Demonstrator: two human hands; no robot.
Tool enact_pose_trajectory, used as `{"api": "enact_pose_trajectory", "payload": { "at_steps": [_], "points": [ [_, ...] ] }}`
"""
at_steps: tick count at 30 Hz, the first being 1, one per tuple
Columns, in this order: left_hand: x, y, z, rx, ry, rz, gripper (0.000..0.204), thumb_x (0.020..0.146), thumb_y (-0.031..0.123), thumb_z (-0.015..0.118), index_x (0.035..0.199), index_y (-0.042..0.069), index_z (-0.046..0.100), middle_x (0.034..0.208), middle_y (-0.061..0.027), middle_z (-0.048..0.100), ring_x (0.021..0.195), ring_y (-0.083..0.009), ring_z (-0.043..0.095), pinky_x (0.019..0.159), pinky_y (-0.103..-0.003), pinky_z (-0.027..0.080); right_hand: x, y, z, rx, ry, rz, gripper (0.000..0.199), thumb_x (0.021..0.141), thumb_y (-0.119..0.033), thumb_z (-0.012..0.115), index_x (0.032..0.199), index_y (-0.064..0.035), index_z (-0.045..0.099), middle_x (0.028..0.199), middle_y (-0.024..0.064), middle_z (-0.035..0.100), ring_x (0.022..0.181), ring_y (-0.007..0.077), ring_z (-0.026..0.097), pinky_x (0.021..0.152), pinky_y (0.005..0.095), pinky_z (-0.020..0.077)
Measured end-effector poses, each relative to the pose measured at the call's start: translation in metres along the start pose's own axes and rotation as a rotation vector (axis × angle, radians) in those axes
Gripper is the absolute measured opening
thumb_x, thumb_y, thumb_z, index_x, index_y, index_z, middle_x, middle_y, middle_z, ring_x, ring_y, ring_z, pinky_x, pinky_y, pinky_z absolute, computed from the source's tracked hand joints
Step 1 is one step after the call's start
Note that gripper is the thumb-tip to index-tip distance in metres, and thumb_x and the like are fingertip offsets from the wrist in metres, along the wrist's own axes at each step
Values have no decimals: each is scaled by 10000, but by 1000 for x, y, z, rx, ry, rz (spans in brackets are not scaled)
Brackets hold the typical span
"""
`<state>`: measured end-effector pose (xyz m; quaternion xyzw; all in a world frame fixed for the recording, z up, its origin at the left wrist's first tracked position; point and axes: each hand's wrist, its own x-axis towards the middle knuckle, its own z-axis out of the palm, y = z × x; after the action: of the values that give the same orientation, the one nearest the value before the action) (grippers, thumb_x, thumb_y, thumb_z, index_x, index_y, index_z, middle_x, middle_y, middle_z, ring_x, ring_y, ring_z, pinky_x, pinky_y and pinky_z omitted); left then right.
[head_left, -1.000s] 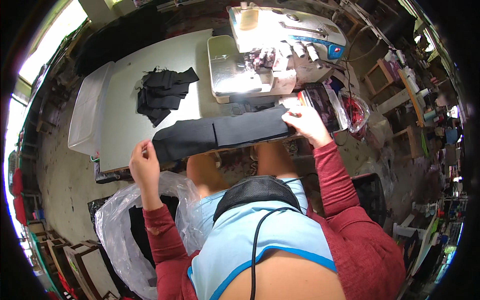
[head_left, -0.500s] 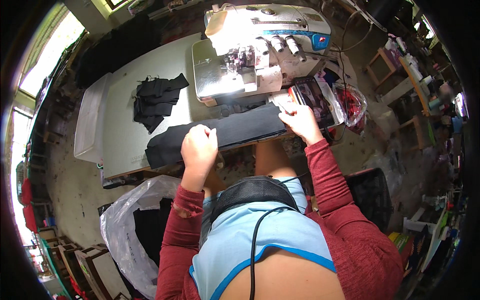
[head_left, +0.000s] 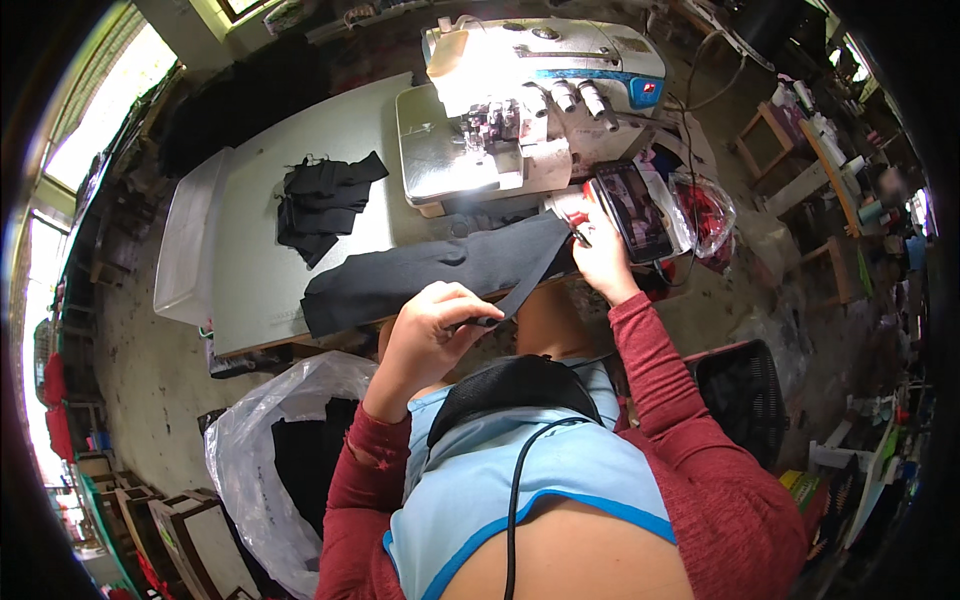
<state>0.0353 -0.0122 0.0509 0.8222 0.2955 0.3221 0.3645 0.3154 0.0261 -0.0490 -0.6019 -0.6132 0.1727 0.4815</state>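
Black cloth strip (head_left: 440, 270) lies mid-frame along the desk (head_left: 260, 270) edge; left hand (head_left: 435, 325) fingers pinch its folded end, right hand (head_left: 600, 255) grips the other. Probably unsewn: sewing machine (head_left: 530, 100) untouched.

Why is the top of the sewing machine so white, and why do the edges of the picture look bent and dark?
Head view: glare washes out the sewing machine; bright window at left; fisheye lens bends the table edges, rim black.
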Motion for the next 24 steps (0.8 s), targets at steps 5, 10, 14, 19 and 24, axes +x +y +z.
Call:
{"api": "enact_pose_trajectory", "payload": {
  "at_steps": [5,10,14,19,24],
  "points": [
    [-11,6,-1,-32,10,-22,290,691,-80,675,913,105,708,816,-43,644,705,-194,616,627,-282,500,-2,-11,-1,-115,29,-105,280,677,114,464,856,-13,638,947,148,635,936,304,607,881,346,456],
    [17,3,-61,255,516,-20,237,786,-72,561,924,66,696,806,-94,652,700,-183,619,647,-290,489,25,-55,-11,289,-108,18,205,777,109,471,908,8,594,826,40,621,834,106,581,804,245,457],
    [74,-84,-107,870,823,-10,200,849,109,628,1037,41,643,918,-135,665,751,-287,639,697,-371,504,56,-85,36,700,-288,246,77,808,7,588,883,-1,604,682,-4,532,506,59,456,455,209,376],
    [94,-81,-40,580,194,329,310,809,221,640,1077,65,652,1122,-117,628,1053,-317,562,950,-429,406,63,-81,47,786,-237,396,164,796,-15,613,951,-33,561,671,-20,503,463,47,403,396,191,313],
    [77,-79,-20,667,222,252,410,816,232,635,1195,79,596,1277,-117,552,1172,-323,498,1006,-454,360,55,-84,40,694,-184,339,179,812,-48,617,975,-22,548,745,25,583,581,92,558,506,221,441]
  ]
}}
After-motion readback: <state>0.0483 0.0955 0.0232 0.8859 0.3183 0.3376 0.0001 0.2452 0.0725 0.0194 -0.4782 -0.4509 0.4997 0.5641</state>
